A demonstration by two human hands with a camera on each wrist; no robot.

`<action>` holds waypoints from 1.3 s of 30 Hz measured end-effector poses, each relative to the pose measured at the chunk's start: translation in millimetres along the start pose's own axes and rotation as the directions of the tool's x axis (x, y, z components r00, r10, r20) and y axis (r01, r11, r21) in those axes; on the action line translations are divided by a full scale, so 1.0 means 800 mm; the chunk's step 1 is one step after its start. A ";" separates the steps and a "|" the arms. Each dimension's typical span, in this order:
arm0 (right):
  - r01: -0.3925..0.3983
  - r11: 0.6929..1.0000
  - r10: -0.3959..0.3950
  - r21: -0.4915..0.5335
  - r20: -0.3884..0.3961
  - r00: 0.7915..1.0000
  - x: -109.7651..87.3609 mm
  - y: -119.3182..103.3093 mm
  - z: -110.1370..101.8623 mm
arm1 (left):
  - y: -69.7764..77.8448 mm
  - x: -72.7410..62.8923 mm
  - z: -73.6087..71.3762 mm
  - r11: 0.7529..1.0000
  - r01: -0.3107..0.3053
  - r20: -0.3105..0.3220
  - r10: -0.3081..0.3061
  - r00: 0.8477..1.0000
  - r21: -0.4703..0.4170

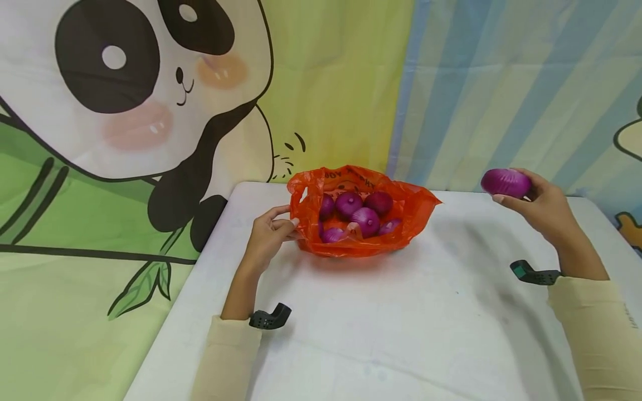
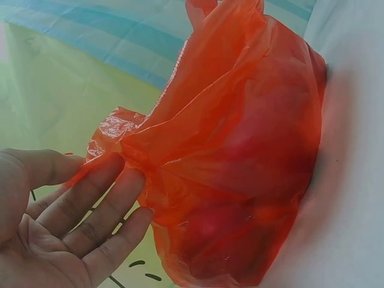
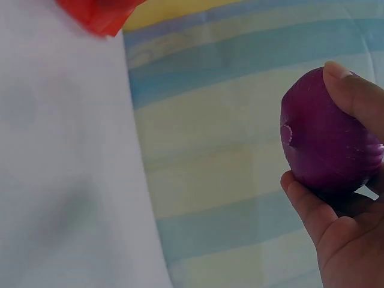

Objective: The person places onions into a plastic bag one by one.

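Note:
An orange-red plastic bag point(image 1: 358, 248) sits at the back of the table with its mouth spread, and several purple onions point(image 1: 365, 221) lie inside. At the bag's left side my left hand point(image 1: 268, 236) pinches its edge between thumb and forefinger; the left wrist view shows the other fingers point(image 2: 99, 219) fairly straight against the plastic. Off to the right, my right hand point(image 1: 544, 206) grips one purple onion point(image 1: 506, 182) above the table. In the right wrist view, thumb and fingers wrap that onion point(image 3: 327, 132), its pale root end facing the camera.
A white table point(image 1: 371, 323) spreads under both arms. Behind it hangs a printed cloth point(image 1: 331, 72) with a panda and stripes. Each wrist carries a small black camera mount point(image 1: 271, 317). The right arm's shadow falls across the table's right part.

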State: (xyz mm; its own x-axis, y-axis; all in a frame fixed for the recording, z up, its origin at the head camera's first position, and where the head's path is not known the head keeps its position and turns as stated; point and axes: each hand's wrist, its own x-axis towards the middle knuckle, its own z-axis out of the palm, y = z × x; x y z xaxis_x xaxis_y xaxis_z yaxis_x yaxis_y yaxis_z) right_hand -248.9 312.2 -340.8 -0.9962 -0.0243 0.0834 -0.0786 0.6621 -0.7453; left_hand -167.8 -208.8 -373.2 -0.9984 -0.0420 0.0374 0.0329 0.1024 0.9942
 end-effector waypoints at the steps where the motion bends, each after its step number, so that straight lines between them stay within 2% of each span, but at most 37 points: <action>1: -0.004 1.000 0.004 0.004 -0.005 1.000 -0.001 -0.004 -0.002 | -0.001 0.000 0.001 1.000 -0.001 0.002 0.001 1.000 -0.003; 6: 0.044 0.999 -0.044 0.018 -0.012 0.999 -0.001 -0.021 -0.006 | -0.003 0.001 0.002 1.000 -0.004 0.006 0.004 1.000 0.010; 12: 0.121 0.993 -0.121 -0.001 0.034 0.992 0.000 -0.058 -0.005 | -0.005 0.000 0.003 1.000 -0.008 0.002 0.008 1.000 0.012; 18: 0.233 0.967 -0.242 0.102 0.094 0.966 0.004 -0.099 0.005 | -0.009 0.000 0.003 1.000 -0.007 -0.007 0.007 1.000 0.013; 21: 0.285 0.943 -0.311 0.172 0.147 0.939 0.008 -0.120 0.011 | -0.009 -0.001 0.003 1.000 -0.005 -0.010 0.005 1.000 0.009; 25: 0.314 0.919 -0.369 0.238 0.238 0.899 0.015 -0.148 0.023 | -0.008 -0.003 0.002 1.000 -0.002 -0.013 0.002 1.000 0.013; 32: 0.341 0.892 -0.434 0.297 0.351 0.830 0.020 -0.187 0.038 | -0.006 0.001 0.001 1.000 -0.010 -0.010 0.010 1.000 0.017; 35: 0.329 0.890 -0.443 0.314 0.427 0.789 0.022 -0.201 0.045 | -0.004 0.002 0.003 1.000 0.000 -0.008 0.000 1.000 0.031; 39: 0.312 0.888 -0.453 0.337 0.527 0.719 0.031 -0.220 0.061 | -0.004 0.001 0.004 0.999 0.001 -0.009 -0.001 1.000 0.038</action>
State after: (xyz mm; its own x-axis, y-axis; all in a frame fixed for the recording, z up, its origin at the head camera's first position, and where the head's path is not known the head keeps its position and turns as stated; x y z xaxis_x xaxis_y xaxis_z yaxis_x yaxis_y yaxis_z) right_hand -261.7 158.2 -239.9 -0.7004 -0.7121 0.0489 -0.3933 0.3277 -0.8590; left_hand -169.0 -205.8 -376.9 -0.9980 -0.0505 0.0377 0.0303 0.1402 0.9897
